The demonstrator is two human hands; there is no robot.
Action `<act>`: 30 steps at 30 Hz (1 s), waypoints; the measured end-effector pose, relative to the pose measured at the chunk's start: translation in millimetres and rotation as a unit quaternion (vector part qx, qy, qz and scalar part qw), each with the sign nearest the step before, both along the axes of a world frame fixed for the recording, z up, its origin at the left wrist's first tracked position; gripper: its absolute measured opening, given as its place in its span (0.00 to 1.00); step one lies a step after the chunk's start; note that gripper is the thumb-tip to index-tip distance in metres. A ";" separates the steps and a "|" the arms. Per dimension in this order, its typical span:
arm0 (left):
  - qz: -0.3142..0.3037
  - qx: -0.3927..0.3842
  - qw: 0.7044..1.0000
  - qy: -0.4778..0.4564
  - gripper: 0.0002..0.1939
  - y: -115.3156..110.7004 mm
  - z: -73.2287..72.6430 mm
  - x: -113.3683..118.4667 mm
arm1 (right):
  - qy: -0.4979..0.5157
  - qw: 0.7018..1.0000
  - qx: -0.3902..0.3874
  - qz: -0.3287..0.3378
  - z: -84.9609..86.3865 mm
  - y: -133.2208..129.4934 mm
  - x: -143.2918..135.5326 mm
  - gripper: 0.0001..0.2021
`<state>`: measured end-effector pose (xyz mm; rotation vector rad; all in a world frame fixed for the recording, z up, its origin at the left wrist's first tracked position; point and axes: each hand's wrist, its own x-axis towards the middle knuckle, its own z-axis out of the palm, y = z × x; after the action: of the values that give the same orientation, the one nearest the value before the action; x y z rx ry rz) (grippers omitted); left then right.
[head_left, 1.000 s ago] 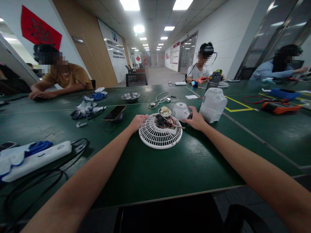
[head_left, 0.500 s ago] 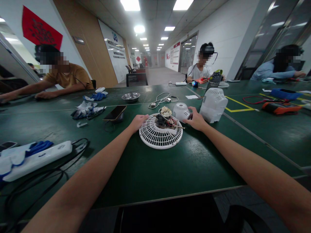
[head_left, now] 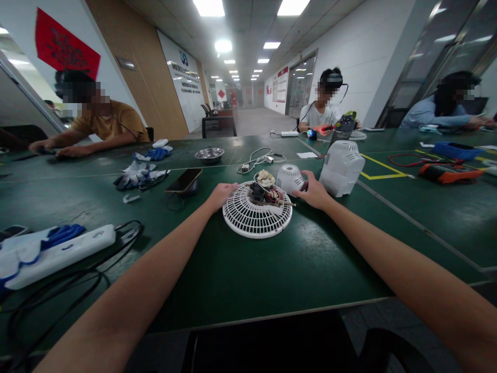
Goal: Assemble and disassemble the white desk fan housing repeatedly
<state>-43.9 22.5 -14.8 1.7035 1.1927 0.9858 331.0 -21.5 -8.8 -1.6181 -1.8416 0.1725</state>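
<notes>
A round white fan grille [head_left: 250,224] lies on the green table in front of me, with a motor and loose wires [head_left: 266,194] sitting on its middle. My left hand [head_left: 222,198] grips the grille's left rim, its fingers close together. At the grille's right back edge, my right hand [head_left: 315,191] is wrapped round a white vented motor cover [head_left: 289,178]; the palm hides part of that cover. Just right of this hand stands a larger white plastic housing [head_left: 342,168]. A cream-coloured lump [head_left: 266,178] is at the back of the motor.
Behind the grille lie a white cable [head_left: 258,160] and a metal bowl [head_left: 209,155]. To the left are a phone [head_left: 184,181], gloves [head_left: 135,176] and a power strip [head_left: 70,254]. An orange multimeter [head_left: 450,173] and a blue tray [head_left: 456,150] lie right. Several people sit around the table.
My hands, the grille and the cover stay where they were. The person at the left has drawn one hand inward, and the person at the far right has shifted slightly.
</notes>
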 end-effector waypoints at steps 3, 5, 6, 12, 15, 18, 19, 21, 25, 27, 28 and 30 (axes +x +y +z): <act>0.000 0.001 1.000 -0.002 0.29 -0.2 -0.2 0.6 | -0.002 1.000 -0.001 -0.001 0.2 0.0 -0.4 0.42; 0.000 0.000 1.000 -0.007 0.28 0.1 -0.7 1.2 | -0.002 1.000 0.002 -0.002 0.4 -0.4 -0.8 0.42; 0.000 0.001 1.000 -0.010 0.28 0.4 -1.1 1.4 | -0.001 1.000 0.003 -0.002 0.4 -0.6 -1.0 0.41; -0.004 0.005 1.000 -0.010 0.27 3.4 -3.3 0.8 | -0.002 1.000 0.000 0.001 -0.3 -1.1 -0.5 0.42; -0.001 0.001 1.000 -0.002 0.27 4.9 -3.7 0.0 | -0.004 1.000 -0.002 0.002 -0.3 -1.1 -0.4 0.42; 0.002 -0.003 1.000 0.000 0.27 5.2 -4.0 -0.4 | -0.003 1.000 -0.005 0.003 0.4 -1.4 -0.8 0.42; 0.001 -0.001 1.000 0.000 0.27 5.0 -4.0 -0.4 | -0.001 1.000 -0.005 0.003 0.6 -1.6 -0.9 0.42; 0.000 0.007 1.000 -0.001 0.28 4.6 -4.1 -0.3 | 0.003 1.000 -0.004 0.004 1.3 -2.0 -1.3 0.42; -0.004 0.011 1.000 -0.003 0.28 3.8 -3.7 0.0 | 0.008 1.000 -0.011 0.008 2.9 -3.6 -2.4 0.42; -0.005 0.012 1.000 0.001 0.28 3.2 -2.9 0.1 | 0.010 1.000 -0.013 0.011 3.7 -4.8 -3.1 0.43; -0.004 0.012 1.000 0.003 0.28 2.6 -2.3 0.1 | 0.010 1.000 -0.011 0.011 4.1 -5.5 -3.5 0.43; -0.003 0.013 1.000 0.005 0.28 1.3 -1.0 0.4 | 0.009 1.000 -0.008 0.009 4.7 -6.5 -4.3 0.42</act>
<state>-43.5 23.8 -15.9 1.7327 1.1854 0.9949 326.8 -28.0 -4.1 -1.6049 -1.8460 0.2105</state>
